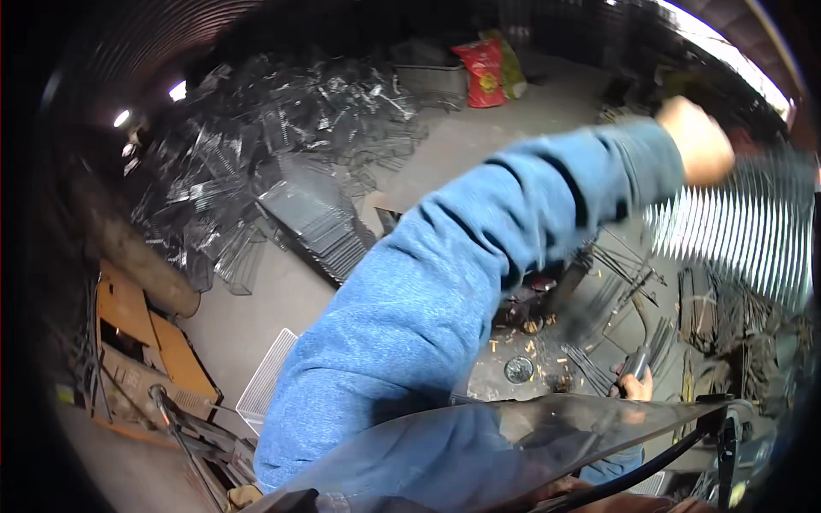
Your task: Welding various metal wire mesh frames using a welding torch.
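Note:
My left arm, in a blue denim sleeve, reaches across the view to the upper right. At its end my left hand (697, 142) is smeared by motion, and its fingers cannot be made out. It is by the upper edge of a shiny wire rack (734, 235), and I cannot tell whether it touches it. Lower down, my right hand (636, 386) is closed round the dark handle of what looks like a welding torch (634, 364) with a bent neck. A clear visor edge (547, 419) crosses in front of my right wrist.
Dark wire racks (282, 120) lie heaped at the far left, with a stack of racks (312, 218) nearer. Thin metal rods (590, 368) and a small round dish (518, 369) lie near my right hand. A red bag (483, 75) stands beside a grey bin (432, 81) at the back.

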`<state>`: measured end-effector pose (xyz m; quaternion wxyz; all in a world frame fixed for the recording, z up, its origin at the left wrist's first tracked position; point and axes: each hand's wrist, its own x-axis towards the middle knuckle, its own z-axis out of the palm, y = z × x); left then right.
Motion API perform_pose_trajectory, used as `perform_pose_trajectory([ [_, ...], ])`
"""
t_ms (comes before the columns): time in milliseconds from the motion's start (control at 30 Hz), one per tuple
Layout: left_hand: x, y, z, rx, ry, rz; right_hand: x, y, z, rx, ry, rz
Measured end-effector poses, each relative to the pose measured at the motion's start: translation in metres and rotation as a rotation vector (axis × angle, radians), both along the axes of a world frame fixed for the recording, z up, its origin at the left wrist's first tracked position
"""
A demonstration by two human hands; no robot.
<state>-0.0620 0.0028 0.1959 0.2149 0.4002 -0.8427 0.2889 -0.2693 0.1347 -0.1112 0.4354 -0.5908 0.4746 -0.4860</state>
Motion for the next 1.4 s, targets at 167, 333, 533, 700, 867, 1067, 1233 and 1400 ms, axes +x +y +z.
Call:
perform_pose_trajectory([
  [167, 0.012, 0.038, -0.05, 0.343, -0.192, -0.097, -0.003, -0.004, 0.003, 0.22, -0.176, -0.1],
  [333, 0.319, 0.1, 0.087, 0.279, 0.671, 0.605, 0.007, 0.004, 0.023, 0.34, -0.284, -0.076],
  [533, 0.507, 0.172, 0.005, -0.32, 0.65, 0.453, 0.002, 0.0, 0.008, 0.341, -0.306, -0.115],
  [700, 0.513, 0.265, -0.202, 0.856, -0.166, 1.102, 0.003, 0.029, 0.01, 0.396, -0.223, -0.134],
  [867, 0.541, 0.239, -0.212, 0.918, -0.423, 0.918, 0.002, 0.071, -0.052, 0.595, -0.097, 0.059],
  [1067, 0.512, 0.215, -0.082, 0.515, 0.279, 0.753, 0.034, 0.131, -0.121, 0.32, 0.76, 0.25],
  [1233, 0.42, 0.218, -0.019, -0.168, 1.031, 0.415, 0.073, 0.117, -0.067, 0.223, 0.921, 0.457],
  [1400, 0.282, 0.147, -0.101, 0.449, 1.537, -0.779, 0.094, 0.008, 0.02, -0.057, -0.071, 0.09],
])
